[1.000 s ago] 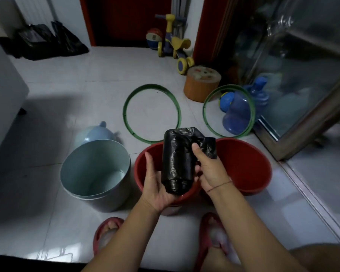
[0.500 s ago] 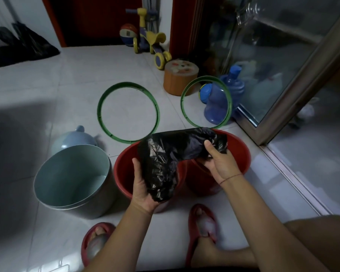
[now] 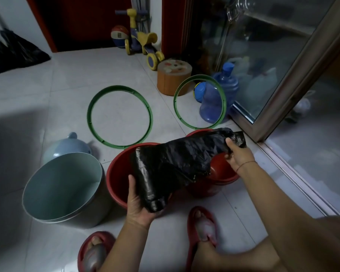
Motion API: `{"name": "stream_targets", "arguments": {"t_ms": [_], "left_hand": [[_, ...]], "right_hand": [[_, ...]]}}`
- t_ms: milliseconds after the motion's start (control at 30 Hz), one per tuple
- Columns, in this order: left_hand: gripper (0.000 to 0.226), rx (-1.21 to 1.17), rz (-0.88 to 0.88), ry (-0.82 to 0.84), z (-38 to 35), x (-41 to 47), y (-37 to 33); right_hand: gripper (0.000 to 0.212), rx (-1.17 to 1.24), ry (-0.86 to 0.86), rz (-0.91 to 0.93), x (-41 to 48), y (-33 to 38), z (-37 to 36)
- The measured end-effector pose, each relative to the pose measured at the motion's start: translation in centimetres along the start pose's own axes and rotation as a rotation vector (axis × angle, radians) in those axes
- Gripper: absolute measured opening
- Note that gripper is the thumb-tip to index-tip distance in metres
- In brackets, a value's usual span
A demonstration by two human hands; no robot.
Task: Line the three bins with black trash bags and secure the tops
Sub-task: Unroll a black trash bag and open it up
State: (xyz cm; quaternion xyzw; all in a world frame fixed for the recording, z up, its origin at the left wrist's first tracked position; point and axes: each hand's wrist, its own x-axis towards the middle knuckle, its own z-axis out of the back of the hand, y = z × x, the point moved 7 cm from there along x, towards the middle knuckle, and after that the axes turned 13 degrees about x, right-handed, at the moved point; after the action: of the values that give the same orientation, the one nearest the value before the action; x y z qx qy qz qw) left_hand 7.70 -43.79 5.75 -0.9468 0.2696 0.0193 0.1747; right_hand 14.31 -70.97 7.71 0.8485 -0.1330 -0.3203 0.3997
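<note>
A roll of black trash bags hangs over two red bins. My left hand cradles the roll's lower end. My right hand pinches the loose bag end, drawn out to the right. One red bin stands under the roll, the other red bin sits to its right, partly hidden by the bag. A pale blue-grey bin stands at the left, unlined. Two green rings lie beyond: one green ring flat on the floor, the other green ring leaning on a water jug.
A blue-grey lid lies behind the pale bin. A blue water jug, an orange stool and a toy scooter stand at the back. A glass sliding door frame runs along the right. My feet in red slippers rest on the tiled floor.
My right hand has pulled the loose bag end out to the right, unrolling it from the roll held in my left hand. The view has shifted to the right.
</note>
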Motion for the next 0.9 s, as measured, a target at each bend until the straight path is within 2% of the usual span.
{"name": "stream_targets", "arguments": {"t_ms": [100, 200, 267, 400, 633, 767, 833, 900], "left_hand": [[0.078, 0.071, 0.073, -0.109, 0.4, 1.2, 1.8], [0.079, 0.081, 0.104, -0.159, -0.2, 2.9, 3.5], [0.079, 0.066, 0.102, -0.179, -0.5, 3.9, 4.3], [0.077, 0.108, 0.104, -0.194, -0.5, 5.0, 5.4], [0.075, 0.218, 0.143, -0.235, -0.4, 4.7, 5.8], [0.062, 0.345, 0.194, -0.276, -0.9, 4.9, 6.1], [0.069, 0.402, 0.202, -0.267, -1.5, 4.7, 6.2], [0.087, 0.338, 0.187, -0.195, -2.1, 4.4, 6.3]], "right_hand": [[0.050, 0.181, 0.100, -0.256, -0.1, -1.8, -0.5], [0.093, 0.169, 0.256, -0.450, -3.1, -5.0, -0.5], [0.101, 0.289, 0.316, -0.532, -5.8, -7.0, -0.4], [0.095, 0.410, 0.331, -0.620, -10.9, -10.2, -0.8], [0.085, 0.299, 0.182, -0.607, -13.1, -11.6, 0.7], [0.071, 0.305, 0.247, -0.388, -12.0, -10.2, -0.3], [0.052, 0.265, 0.248, -0.224, -11.2, -8.9, -0.8], [0.025, 0.158, 0.173, -0.092, -10.3, -7.8, -0.7]]}}
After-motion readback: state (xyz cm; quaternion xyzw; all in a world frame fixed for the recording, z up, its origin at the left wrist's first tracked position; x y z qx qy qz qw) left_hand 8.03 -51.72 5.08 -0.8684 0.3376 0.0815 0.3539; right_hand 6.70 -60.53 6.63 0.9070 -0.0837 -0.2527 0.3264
